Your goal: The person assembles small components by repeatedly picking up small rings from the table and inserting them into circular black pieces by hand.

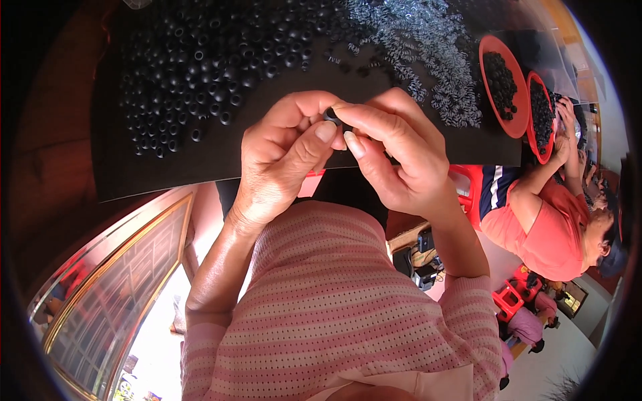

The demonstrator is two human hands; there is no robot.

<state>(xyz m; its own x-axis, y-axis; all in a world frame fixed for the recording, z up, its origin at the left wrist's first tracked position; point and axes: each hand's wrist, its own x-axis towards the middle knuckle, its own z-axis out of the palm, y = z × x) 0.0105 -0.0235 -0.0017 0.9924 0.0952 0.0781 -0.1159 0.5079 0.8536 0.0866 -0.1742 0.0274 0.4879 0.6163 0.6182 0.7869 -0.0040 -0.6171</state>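
left hand (pixel 284 150) + right hand (pixel 394 150): together, pinching one small black ring (pixel 331 115) | above black table (pixel 200 167) | black ring pile (pixel 200 67) beyond

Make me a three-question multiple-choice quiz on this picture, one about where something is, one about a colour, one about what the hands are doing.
1. Where does the pile of small black rings lie?
A. on the black mat, ahead and to the left
B. in a red dish
C. on the floor

2. What colour are the two dishes at the right?
A. blue
B. red
C. white

3. What do the left hand and right hand do?
A. rest flat on the mat
B. hang apart, holding nothing
C. pinch one small black piece between their fingertips

Answers: 1 A, the rings are scattered on the mat's left part; 2 B, both rims are red; 3 C, thumbs and forefingers meet around the piece.
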